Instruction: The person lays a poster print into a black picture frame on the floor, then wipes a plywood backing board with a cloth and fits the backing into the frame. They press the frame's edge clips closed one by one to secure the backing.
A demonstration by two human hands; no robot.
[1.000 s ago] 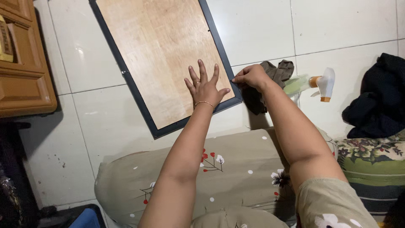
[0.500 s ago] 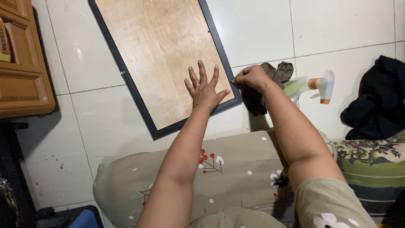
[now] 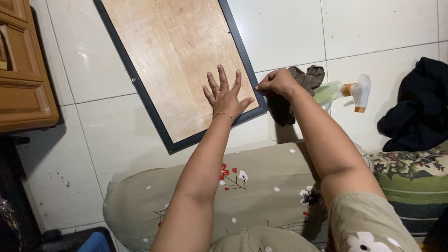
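Picture frame (image 3: 172,60), lying face down on the white tiled floor (image 3: 373,28), its pale wooden backing board uppermost and a thin dark rim running round it; the frame fills the upper middle of the view and is turned so that its near corner points toward five o'clock. Left hand (image 3: 226,95), fingers spread wide and palm flat on the backing board near that corner, holding nothing; a thin bracelet circles the wrist. Right hand (image 3: 275,84), at three o'clock of the left hand, fingers drawn narrow and pinched at the frame's right rim; whether it grips a small tab or only the rim itself cannot be told. Just beyond the right hand, a dark olive cloth (image 3: 298,91) lies crumpled on the floor; at three o'clock of the cloth, a spray bottle (image 3: 345,91) rests on its side; a heap of black fabric (image 3: 415,109) sits at the right edge. A wooden cabinet (image 3: 23,70) stands at nine o'clock; a floral cushion (image 3: 261,191) lies across the lap at six o'clock.

Handling, as judged: the frame appears stiff, flat and fairly light; any glass beneath would be fragile, so the board should be pressed evenly; the rim looks narrow and smooth; hold is best taken at two opposite long edges, away from the corners.
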